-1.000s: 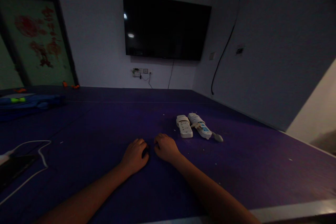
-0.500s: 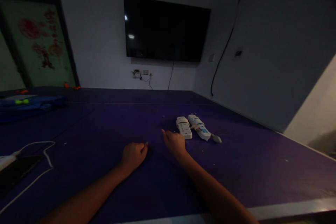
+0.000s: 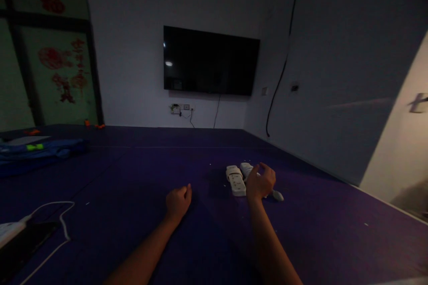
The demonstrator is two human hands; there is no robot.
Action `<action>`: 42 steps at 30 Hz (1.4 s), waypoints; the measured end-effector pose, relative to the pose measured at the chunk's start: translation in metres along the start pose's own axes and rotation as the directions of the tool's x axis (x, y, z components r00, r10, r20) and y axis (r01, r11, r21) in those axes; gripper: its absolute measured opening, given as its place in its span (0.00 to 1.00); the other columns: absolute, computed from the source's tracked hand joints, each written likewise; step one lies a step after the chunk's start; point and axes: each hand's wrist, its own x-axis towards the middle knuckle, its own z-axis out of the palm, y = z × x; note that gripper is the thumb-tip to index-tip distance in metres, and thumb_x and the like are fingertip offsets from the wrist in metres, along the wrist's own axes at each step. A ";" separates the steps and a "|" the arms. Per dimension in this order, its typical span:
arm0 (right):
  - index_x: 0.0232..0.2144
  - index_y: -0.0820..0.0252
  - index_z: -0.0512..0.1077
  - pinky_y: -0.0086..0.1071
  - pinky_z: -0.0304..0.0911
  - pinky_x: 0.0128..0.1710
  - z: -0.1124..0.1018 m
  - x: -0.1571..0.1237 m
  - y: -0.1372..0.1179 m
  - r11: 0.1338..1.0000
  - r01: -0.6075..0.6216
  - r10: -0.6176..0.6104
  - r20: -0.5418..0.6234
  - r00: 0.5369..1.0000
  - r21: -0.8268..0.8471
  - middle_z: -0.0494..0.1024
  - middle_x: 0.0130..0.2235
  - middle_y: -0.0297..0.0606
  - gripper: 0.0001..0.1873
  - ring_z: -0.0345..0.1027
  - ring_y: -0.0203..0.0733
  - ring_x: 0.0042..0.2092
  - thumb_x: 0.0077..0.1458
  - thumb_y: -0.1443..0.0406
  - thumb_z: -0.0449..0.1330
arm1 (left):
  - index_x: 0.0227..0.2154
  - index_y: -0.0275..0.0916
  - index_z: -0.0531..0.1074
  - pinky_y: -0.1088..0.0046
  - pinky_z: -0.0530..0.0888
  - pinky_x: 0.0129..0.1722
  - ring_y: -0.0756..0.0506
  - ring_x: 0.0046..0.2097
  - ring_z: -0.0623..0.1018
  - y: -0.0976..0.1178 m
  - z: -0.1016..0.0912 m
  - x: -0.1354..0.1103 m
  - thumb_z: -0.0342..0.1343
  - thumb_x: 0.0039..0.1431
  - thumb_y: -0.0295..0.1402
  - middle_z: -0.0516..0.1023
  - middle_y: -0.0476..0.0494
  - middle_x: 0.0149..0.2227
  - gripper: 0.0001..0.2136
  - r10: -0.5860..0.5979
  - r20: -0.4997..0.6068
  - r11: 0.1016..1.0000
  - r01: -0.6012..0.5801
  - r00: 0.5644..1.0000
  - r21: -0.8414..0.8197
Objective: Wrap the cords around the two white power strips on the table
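Two white power strips with their cords wound round them lie side by side on the purple surface. The left power strip (image 3: 237, 183) shows its sockets. My right hand (image 3: 261, 182) is over the right power strip (image 3: 246, 168) and hides most of it; whether it touches the strip I cannot tell. Its fingers are bent, with a gap between thumb and forefinger. A white plug-like end (image 3: 277, 195) sticks out to the right of that hand. My left hand (image 3: 179, 202) rests closed, left of the strips, with nothing visible in it.
A dark phone (image 3: 28, 247) and a white cable (image 3: 65, 227) lie at the lower left. Folded blue cloth (image 3: 50, 151) is farther back, with small orange objects (image 3: 99, 126) behind. A television (image 3: 210, 62) hangs on the far wall. A black cord (image 3: 279, 82) runs down the right wall.
My right hand has moved right, from in front of the left power strip to over the right one, and its fingers have spread. My left hand stays closed. The view has tilted up.
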 end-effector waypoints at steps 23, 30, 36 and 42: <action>0.59 0.61 0.58 0.44 0.58 0.48 0.005 -0.030 0.018 0.984 0.079 0.025 0.559 0.829 -0.161 0.59 0.59 0.51 0.34 0.62 0.56 0.53 0.56 0.47 0.46 | 0.15 0.38 0.65 0.72 0.49 0.25 0.50 0.21 0.62 -0.002 0.002 -0.004 0.38 0.61 0.40 0.66 0.46 0.16 0.22 0.031 0.107 0.994 -0.019 0.994 -0.112; 0.59 0.58 0.59 0.41 0.54 0.54 0.025 -0.026 0.037 0.997 0.074 -0.047 0.641 0.766 -0.015 0.53 0.63 0.46 0.33 0.54 0.52 0.59 0.56 0.48 0.48 | 0.14 0.38 0.64 0.71 0.49 0.25 0.51 0.20 0.61 0.003 0.004 -0.005 0.39 0.60 0.41 0.66 0.47 0.17 0.22 0.012 0.157 0.988 0.013 0.988 -0.157; 0.55 0.62 0.63 0.39 0.51 0.56 0.046 -0.027 0.048 0.983 0.091 -0.174 0.665 0.726 0.158 0.55 0.62 0.48 0.31 0.50 0.49 0.61 0.51 0.55 0.57 | 0.12 0.38 0.57 0.71 0.48 0.25 0.51 0.20 0.58 0.000 -0.002 -0.007 0.41 0.58 0.41 0.61 0.49 0.15 0.21 -0.010 0.109 0.969 0.036 0.994 -0.245; 0.49 0.66 0.68 0.42 0.56 0.54 0.069 -0.027 0.058 0.946 -0.002 -0.203 0.595 0.778 0.326 0.69 0.52 0.50 0.31 0.60 0.52 0.56 0.39 0.62 0.62 | 0.11 0.39 0.53 0.71 0.47 0.25 0.52 0.19 0.56 -0.006 -0.001 -0.005 0.43 0.56 0.43 0.55 0.52 0.14 0.21 -0.047 0.065 0.921 0.068 0.997 -0.385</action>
